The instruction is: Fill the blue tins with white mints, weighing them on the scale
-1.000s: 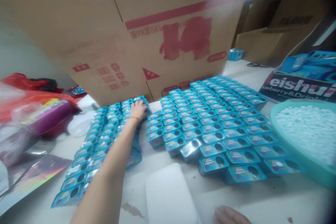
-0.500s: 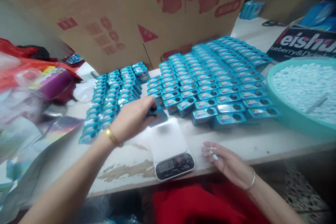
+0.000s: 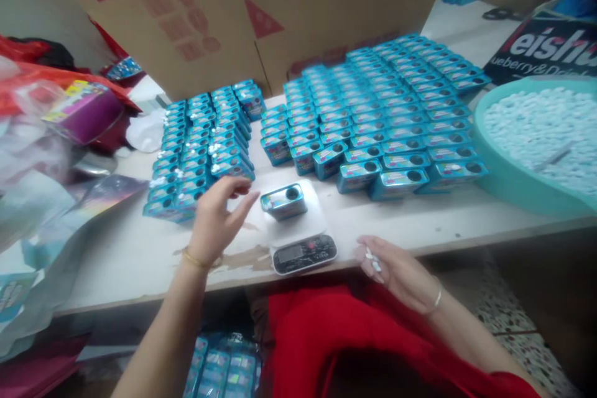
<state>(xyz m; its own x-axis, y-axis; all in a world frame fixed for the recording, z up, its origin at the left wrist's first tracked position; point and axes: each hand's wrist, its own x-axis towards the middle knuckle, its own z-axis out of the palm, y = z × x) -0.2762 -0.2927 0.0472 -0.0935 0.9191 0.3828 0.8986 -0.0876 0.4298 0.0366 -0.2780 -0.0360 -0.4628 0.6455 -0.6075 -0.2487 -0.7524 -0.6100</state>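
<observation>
A blue tin with a dark round hole in its top stands on the white plate of a digital scale. Left of it, my left hand is held with thumb and fingers apart and nothing between them. My right hand, at the table's front edge right of the scale, has its fingers curled around a few small white pieces. Rows of similar blue tins stand behind the scale. Another group of tins is at the left, some with white pieces on top.
A turquoise basin full of pale pieces, with a thin tool in it, sits at the right. A large cardboard box stands behind the tins. Plastic bags and a purple package lie at the left. Packed tins are below the table.
My left hand has let go of the blue tin, which now rests on the scale, and has moved left. My right hand still holds the white pieces. The camera view has tilted lower.
</observation>
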